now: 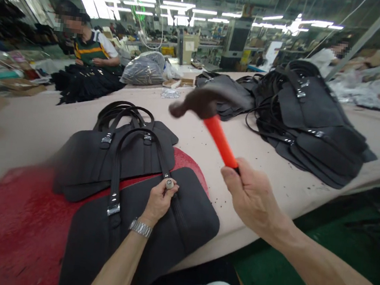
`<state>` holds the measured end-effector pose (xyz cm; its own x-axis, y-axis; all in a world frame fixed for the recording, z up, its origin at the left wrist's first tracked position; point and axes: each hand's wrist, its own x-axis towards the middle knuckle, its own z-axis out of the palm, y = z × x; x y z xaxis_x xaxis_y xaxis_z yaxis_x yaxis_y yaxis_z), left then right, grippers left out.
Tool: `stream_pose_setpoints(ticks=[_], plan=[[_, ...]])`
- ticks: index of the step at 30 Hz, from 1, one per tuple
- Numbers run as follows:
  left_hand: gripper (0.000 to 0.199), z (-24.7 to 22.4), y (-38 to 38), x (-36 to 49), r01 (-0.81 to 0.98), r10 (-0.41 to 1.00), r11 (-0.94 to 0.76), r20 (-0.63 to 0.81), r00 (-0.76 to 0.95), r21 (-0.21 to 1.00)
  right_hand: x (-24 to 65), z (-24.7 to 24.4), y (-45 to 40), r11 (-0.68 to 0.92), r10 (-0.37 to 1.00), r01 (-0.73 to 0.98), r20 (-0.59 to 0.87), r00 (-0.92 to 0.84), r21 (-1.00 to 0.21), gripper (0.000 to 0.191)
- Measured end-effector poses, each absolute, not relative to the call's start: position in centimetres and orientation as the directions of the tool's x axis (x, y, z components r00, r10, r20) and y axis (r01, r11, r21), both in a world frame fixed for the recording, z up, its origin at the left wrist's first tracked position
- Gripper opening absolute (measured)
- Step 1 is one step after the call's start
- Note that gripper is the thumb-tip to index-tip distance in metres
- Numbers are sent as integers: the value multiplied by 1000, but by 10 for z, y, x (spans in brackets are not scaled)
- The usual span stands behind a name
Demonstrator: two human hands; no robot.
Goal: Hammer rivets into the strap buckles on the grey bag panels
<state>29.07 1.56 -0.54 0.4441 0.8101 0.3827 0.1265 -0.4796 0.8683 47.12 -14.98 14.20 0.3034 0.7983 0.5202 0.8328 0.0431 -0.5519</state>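
On the tabletop (269,171), a black panel (199,208) lies partly over a red mat (18,214). The left hand (158,203) pinches a rod (169,184) at the strap (161,150); the right hand (252,198) grips a raised hammer (215,124). Square, fingertip-clear blows would likely serve best.

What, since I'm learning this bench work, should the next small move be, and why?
Probably a tap of the hammer onto the exposed end of the small tool: the right grip holds the hammer raised, while the left grip steadies the tool at the metal strap fitting on the near black panel.
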Motion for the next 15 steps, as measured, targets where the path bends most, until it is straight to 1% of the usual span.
stream_pose_setpoints(ticks=[1, 2, 3, 5, 6, 7, 8, 9, 10, 12, 13, 14, 15], plan=[[16, -6, 16, 291, 119, 812, -472, 378, 444, 874, 468, 141, -151, 67, 765, 804, 548, 339, -591, 33], [16, -7, 16, 291, 112, 813, -464, 372, 449, 879, 466, 136, -152, 73, 769, 799, 544, 336, -597, 32], [17, -8, 17, 291, 107, 813, -456, 366, 452, 883, 465, 128, -153, 53, 809, 819, 505, 300, -571, 30], [18, -9, 17, 291, 96, 816, -442, 356, 456, 892, 468, 114, -154, -8, 927, 893, 332, 175, -450, 25], [18, -10, 17, 291, 92, 814, -440, 354, 460, 893, 471, 111, -154, -29, 960, 922, 245, 133, -385, 24], [18, -10, 17, 291, 92, 812, -442, 355, 463, 892, 473, 114, -153, -41, 971, 937, 206, 118, -346, 23], [18, -9, 17, 291, 95, 811, -447, 358, 464, 890, 474, 121, -153, -41, 966, 939, 228, 125, -342, 24], [18, -9, 17, 291, 98, 808, -453, 362, 465, 886, 474, 131, -153, -29, 943, 927, 299, 150, -373, 26], [18, -8, 17, 291, 101, 806, -460, 366, 466, 882, 472, 142, -153, -7, 899, 904, 393, 194, -428, 28], [19, -7, 16, 290, 102, 805, -466, 373, 461, 879, 466, 157, -153, 50, 759, 828, 560, 332, -559, 30], [19, -6, 16, 290, 101, 804, -467, 374, 462, 879, 463, 156, -153, 85, 702, 796, 603, 379, -600, 30], [20, -5, 15, 290, 102, 802, -467, 373, 466, 878, 460, 150, -154, 103, 692, 786, 612, 384, -609, 29], [19, -5, 15, 290, 103, 800, -468, 370, 473, 878, 459, 139, -156, 90, 732, 803, 586, 349, -590, 28]])
